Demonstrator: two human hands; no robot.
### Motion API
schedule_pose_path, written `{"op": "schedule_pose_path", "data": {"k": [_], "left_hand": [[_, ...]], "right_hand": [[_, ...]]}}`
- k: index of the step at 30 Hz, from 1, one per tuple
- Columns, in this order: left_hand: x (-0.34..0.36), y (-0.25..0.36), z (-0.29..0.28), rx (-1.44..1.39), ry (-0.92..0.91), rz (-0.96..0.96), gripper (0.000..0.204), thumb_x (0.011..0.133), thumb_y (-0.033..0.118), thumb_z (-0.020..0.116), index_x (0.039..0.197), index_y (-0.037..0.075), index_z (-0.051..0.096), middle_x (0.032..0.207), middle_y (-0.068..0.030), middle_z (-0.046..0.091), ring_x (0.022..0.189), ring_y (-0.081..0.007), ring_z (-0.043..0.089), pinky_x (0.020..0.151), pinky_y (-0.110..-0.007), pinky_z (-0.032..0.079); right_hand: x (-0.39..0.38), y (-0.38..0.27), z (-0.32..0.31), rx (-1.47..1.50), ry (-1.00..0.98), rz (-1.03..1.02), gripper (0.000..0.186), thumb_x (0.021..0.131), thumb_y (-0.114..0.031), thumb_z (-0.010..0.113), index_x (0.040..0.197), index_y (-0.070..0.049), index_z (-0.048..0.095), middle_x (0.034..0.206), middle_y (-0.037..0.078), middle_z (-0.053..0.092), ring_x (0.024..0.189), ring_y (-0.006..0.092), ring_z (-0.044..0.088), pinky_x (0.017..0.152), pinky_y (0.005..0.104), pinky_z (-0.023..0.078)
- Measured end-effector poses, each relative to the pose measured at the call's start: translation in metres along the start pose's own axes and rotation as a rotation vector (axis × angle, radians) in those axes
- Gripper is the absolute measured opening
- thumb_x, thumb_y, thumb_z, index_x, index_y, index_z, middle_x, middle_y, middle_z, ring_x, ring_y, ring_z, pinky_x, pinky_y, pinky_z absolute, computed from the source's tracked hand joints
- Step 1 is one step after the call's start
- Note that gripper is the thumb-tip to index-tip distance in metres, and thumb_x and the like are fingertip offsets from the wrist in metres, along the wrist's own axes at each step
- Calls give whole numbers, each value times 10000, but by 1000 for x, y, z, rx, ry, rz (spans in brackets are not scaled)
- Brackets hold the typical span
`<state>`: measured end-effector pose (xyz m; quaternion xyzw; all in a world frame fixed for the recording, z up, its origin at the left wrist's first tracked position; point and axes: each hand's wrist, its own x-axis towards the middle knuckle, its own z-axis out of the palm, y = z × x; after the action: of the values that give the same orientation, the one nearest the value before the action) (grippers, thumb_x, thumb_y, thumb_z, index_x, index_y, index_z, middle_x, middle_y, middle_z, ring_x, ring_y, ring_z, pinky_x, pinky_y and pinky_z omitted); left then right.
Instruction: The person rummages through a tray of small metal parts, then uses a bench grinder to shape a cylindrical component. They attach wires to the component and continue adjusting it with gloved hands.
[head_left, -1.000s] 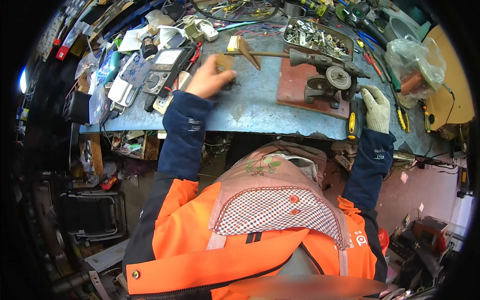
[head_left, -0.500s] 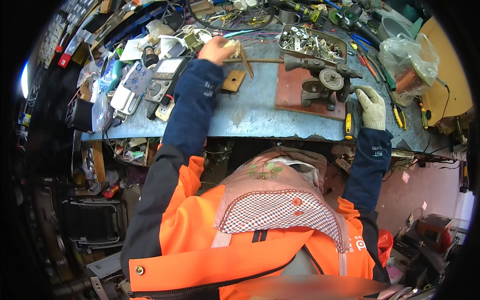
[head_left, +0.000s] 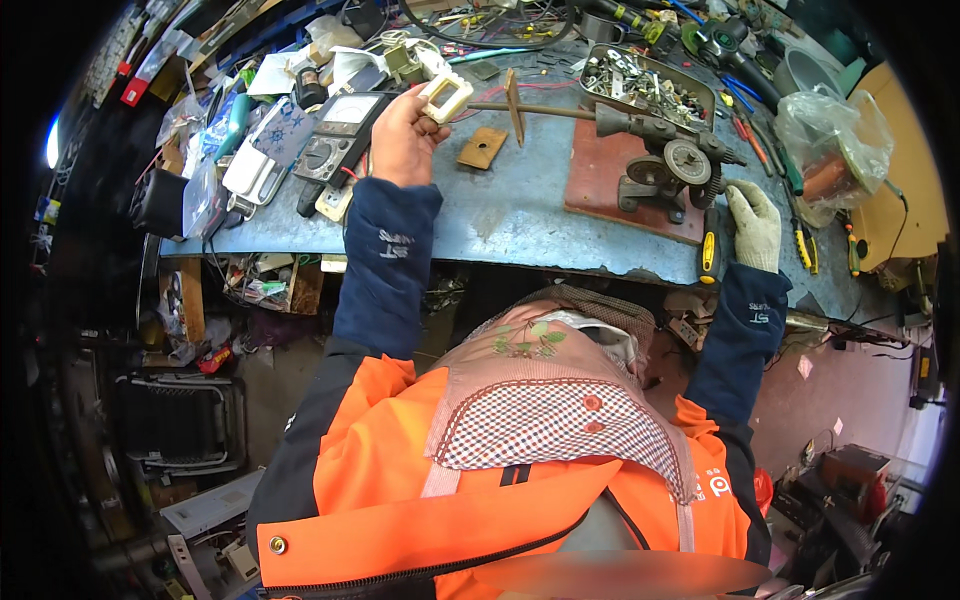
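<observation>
At the far left of the blue-grey metal work surface (head_left: 520, 215) lies a clutter of small parts, a white flat case with a patterned blue lid (head_left: 262, 150) and, just right of it, a dark rectangular meter with a pale dial face (head_left: 340, 135). Just right of the meter, the bare left hand (head_left: 405, 140) is raised above the surface with its grip closed around a small cream-coloured rectangular plastic frame (head_left: 446, 97), pinched at the fingertips at the far end of the hand. Near that, a little further right, a flat brown cardboard-like tab with a hole (head_left: 483, 147) lies on the surface, and beside it a thin wooden rod with a flat cross-piece (head_left: 515, 105) points right toward a dark metal geared hand-crank mechanism (head_left: 665, 165) that stands on a reddish-brown rectangular board (head_left: 610, 185). Beyond the board, at the far side, sits a shallow grey tray full of small metal pieces (head_left: 645, 85). Right of the mechanism, the right hand in a pale knitted work glove (head_left: 755, 225) rests near the surface's near edge, fingers loosely curled; whether its grip holds anything cannot be told. Just left of it lies a yellow-and-black handled screwdriver (head_left: 709, 255). Far right sits a clear plastic bag with an orange object inside (head_left: 830, 150).
</observation>
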<state>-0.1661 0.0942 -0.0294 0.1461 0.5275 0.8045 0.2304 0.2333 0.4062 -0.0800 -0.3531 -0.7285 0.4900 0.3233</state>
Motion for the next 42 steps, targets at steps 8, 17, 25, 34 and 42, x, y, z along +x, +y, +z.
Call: {"op": "schedule_pose_path", "data": {"k": [8, 17, 25, 34, 42], "left_hand": [[67, -15, -10, -445, -145, -537, 515, 915, 251, 565, 1337, -41, 608, 1252, -158, 698, 837, -220, 544, 786, -389, 507], [103, -32, 12, -727, -85, -311, 488, 908, 265, 564, 1298, -29, 574, 1111, -154, 634, 702, -198, 441, 800, -446, 471], [111, -40, 7, -671, -96, -233, 499, 909, 256, 551, 1306, -41, 604, 1129, -171, 666, 735, -217, 475, 871, -493, 501], [112, -22, -8, -1026, -342, 63, 593, 829, 231, 659, 1346, -50, 588, 1199, -219, 660, 804, -280, 507, 971, -509, 486], [101, 2, -25, -1083, -516, 184, 721, 712, 204, 706, 1357, -88, 569, 1141, -209, 641, 818, -253, 496, 895, -440, 485]], "right_hand": [[-1, -3, 5, 15, 247, -141, 245, 1044, -170, 733, 1216, -1, 778, 1036, 32, 762, 865, 99, 639, 777, 254, 507], [83, -103, -7, -238, 90, -89, 424, 1057, -394, 694, 1255, -28, 772, 1019, 89, 755, 809, 134, 652, 669, 287, 526], [178, -6, 8, -1150, -424, -536, 465, 1052, -379, 659, 1285, 21, 705, 1188, 204, 766, 1128, 323, 706, 982, 403, 519], [165, 10, 20, -322, -226, -92, 423, 1048, -292, 623, 1308, 36, 686, 1227, 200, 734, 1112, 308, 671, 998, 400, 496], [144, -31, 16, -107, -113, 173, 468, 1095, -515, 622, 1240, -84, 731, 779, 57, 679, 479, 116, 508, 451, 290, 380]]}}
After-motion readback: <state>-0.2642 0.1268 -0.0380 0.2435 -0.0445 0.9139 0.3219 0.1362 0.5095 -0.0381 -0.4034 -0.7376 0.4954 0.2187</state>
